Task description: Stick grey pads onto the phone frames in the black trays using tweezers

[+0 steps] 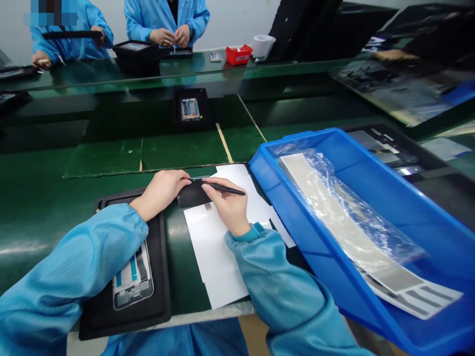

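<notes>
My left hand [163, 193] is closed, its thumb and fingertips pinching the upper left edge of a dark flat panel [195, 193], which looks like a phone-sized part. In my right hand [230, 207] is a slim black tool, tweezers [230, 189] by its shape, gripped like a pen. Its tip meets the panel's upper edge, where the fingers partly hide it. White paper sheets [217, 262] lie under my right hand. Below my left forearm, a phone frame [134, 282] with blue strips rests in a black tray [160, 296], partly covered by the sleeve.
On my right stands a blue bin [289, 212] with pale strip sheets [341, 232] and clear plastic wrap [367, 222]. Ahead, another phone frame [190, 109] sits in a black tray. Across the bench are two co-workers, a red box [238, 55] and a white roll [263, 45].
</notes>
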### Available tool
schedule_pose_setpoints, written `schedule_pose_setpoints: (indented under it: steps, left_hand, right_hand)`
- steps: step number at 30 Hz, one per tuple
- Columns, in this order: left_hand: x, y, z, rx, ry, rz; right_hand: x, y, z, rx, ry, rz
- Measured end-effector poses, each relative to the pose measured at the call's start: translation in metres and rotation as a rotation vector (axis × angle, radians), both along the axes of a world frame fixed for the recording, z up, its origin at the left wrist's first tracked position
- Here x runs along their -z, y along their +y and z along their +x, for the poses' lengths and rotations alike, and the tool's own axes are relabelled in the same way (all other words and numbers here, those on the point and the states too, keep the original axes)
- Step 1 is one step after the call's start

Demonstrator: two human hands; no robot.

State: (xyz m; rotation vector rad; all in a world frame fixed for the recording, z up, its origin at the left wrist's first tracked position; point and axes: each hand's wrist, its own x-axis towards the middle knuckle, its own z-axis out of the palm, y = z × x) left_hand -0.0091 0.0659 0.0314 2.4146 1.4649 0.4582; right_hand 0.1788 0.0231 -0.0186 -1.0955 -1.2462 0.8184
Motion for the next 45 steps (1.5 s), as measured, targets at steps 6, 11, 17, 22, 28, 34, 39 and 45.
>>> schedule_pose_setpoints:
  steps: [6,11,17,22,28,34,39,45]
  left_hand:
    - [0.003,-0.005,0.000,0.026,0.028,0.023]
    - [0.003,-0.008,0.001,0.043,0.049,0.049]
    - [0.004,-0.009,0.002,0.068,0.081,0.083]
    - [0.008,-0.008,0.001,0.074,0.101,0.098]
    - [0.007,-0.008,0.002,0.068,0.195,0.143]
    - [-0.026,-0.030,-0.046,-0.062,0.273,0.276]
    - [-0.031,-0.083,-0.123,-0.056,0.074,0.291]
    - [0.004,-0.136,-0.164,-0.016,-0.088,0.270]
  right_hand:
    - [-0.002,-0.003,-0.003,0.015,-0.032,0.036]
    - [-0.003,-0.003,-0.004,0.005,-0.008,0.010]
    - [0.000,-0.002,-0.004,-0.008,0.017,0.026]
    - [-0.001,-0.001,-0.006,-0.008,0.060,0.002]
    - [-0.003,0.002,-0.006,0.006,0.188,-0.075]
    - [0.001,0.003,-0.002,-0.062,0.183,-0.206]
    - [-0.016,-0.010,-0.015,-0.205,0.167,-0.323]
    - [-0.055,-0.034,-0.078,-0.469,-0.064,-0.466]
